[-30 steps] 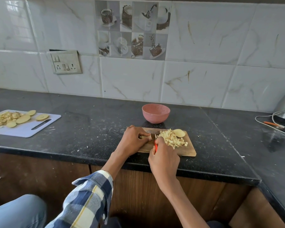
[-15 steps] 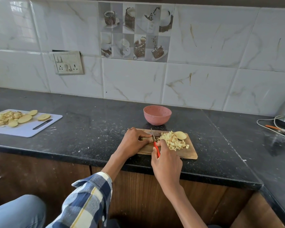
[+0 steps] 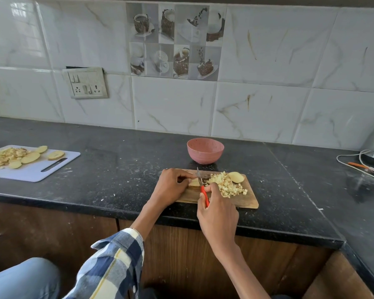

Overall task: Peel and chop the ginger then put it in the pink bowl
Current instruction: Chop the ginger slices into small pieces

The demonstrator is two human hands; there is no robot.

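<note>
The right hand (image 3: 217,209) grips the red handle of a small knife (image 3: 201,184), fingers curled round it, the blade pointing away from the person and set against a ginger piece (image 3: 194,182); the left hand (image 3: 171,187), just to the left of the blade, pinches that piece with curled fingertips and holds it down on the wooden chopping board (image 3: 244,201); immediately right of the knife lies a heap of chopped ginger (image 3: 226,184) on the same board, and at the heap's far right edge sits a larger uncut ginger chunk (image 3: 236,177); beyond the blade tip, just off the board's far edge, stands the pink bowl (image 3: 205,150) on the black counter (image 3: 117,165); nothing can be made out inside it from this angle; well to the left of both hands a white cutting board (image 3: 37,171) carries pale slices and peelings (image 3: 11,156).
</note>
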